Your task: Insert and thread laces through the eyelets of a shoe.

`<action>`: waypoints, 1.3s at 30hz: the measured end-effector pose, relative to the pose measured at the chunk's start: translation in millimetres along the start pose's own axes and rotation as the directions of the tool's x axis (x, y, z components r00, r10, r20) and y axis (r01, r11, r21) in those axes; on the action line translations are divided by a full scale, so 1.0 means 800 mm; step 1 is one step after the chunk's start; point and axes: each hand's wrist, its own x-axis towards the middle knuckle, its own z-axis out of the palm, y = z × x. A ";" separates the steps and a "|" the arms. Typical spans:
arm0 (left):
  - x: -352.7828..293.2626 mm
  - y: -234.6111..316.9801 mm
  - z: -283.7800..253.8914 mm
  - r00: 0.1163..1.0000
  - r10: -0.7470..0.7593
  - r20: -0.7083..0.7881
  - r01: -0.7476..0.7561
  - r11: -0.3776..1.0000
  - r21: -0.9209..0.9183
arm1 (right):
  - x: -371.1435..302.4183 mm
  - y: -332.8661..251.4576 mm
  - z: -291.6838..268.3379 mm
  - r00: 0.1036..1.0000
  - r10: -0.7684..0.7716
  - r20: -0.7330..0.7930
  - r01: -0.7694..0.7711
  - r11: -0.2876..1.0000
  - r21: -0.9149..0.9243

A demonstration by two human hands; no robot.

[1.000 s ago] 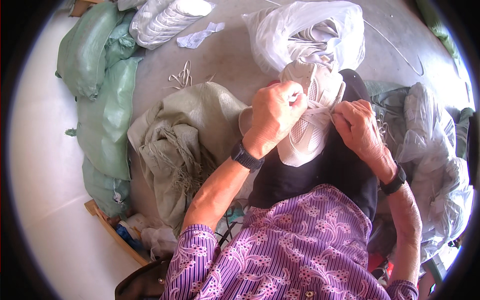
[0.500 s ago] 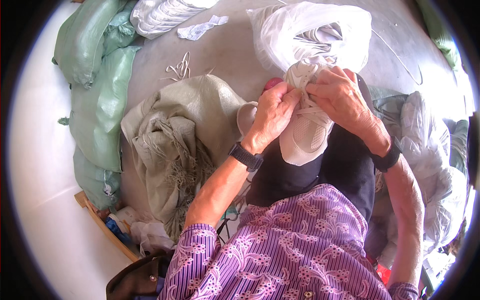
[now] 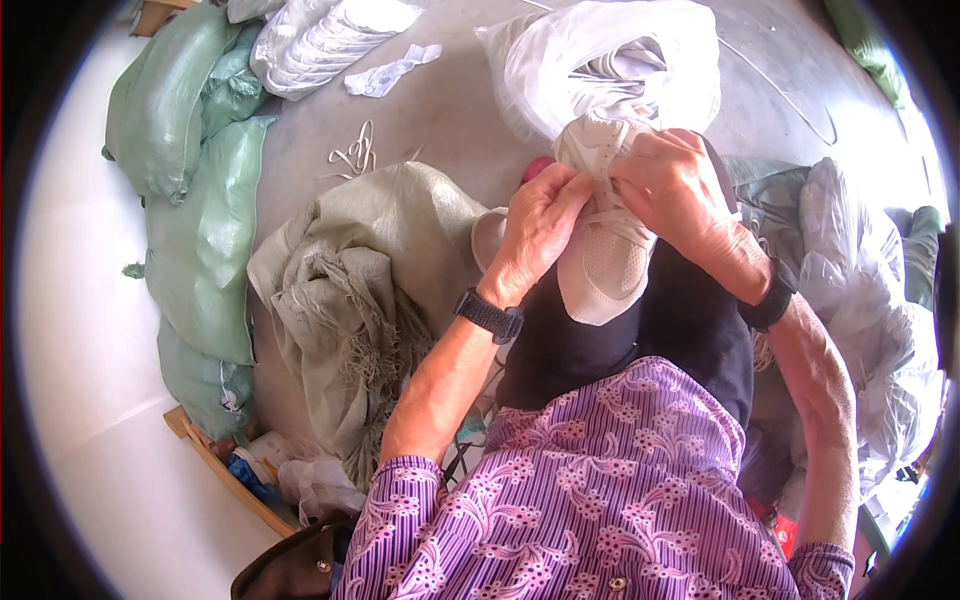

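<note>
A cream sneaker (image 3: 602,280) with a mesh toe rests on my dark-clothed lap, its toe pointing toward me. My left hand (image 3: 538,222) is closed at the left side of its lacing, thumb and fingertips pinched together. From the right, my right hand (image 3: 678,185) pinches over the eyelets, its fingers close to the left thumb. Between them runs the pale shoelace (image 3: 607,215), partly covered by the fingers. Behind my left wrist shows a pale rounded piece (image 3: 487,237), perhaps another shoe. A small red thing (image 3: 537,168) peeks out beside my left fingers.
An open white plastic bag (image 3: 505,60) with pale items inside stands beyond the sneaker. A beige woven sack (image 3: 420,205) lies left, with loose laces (image 3: 357,150) on the floor behind it. Green sacks (image 3: 205,240) line the far left; clear plastic bags (image 3: 835,250) crowd the right.
The pinched hands have shifted slightly over the lacing, and the right hand has turned a little. The sneaker stays on my lap. The whole view has moved slightly.
</note>
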 end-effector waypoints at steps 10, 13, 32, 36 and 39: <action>0.001 -0.002 0.006 0.999 -0.001 -0.039 0.003 0.998 0.055 | 0.003 0.007 -0.002 0.972 0.207 0.113 -0.220 0.968 0.122; 0.000 0.000 0.001 1.000 0.015 -0.011 -0.013 0.993 0.114 | -0.003 0.014 -0.010 0.977 0.209 0.049 -0.214 0.962 0.170; 0.019 0.070 0.048 0.918 0.168 0.358 -0.371 0.682 0.630 | -0.073 0.022 -0.036 0.970 0.208 0.125 -0.230 0.952 0.202; 0.037 0.081 0.058 0.904 -0.107 0.415 -0.225 0.706 0.671 | -0.079 0.026 -0.020 0.976 0.206 0.074 -0.217 0.954 0.206; 0.050 0.087 0.071 0.873 -0.255 0.415 -0.128 0.702 0.700 | -0.079 0.027 -0.014 0.977 0.205 0.063 -0.213 0.961 0.176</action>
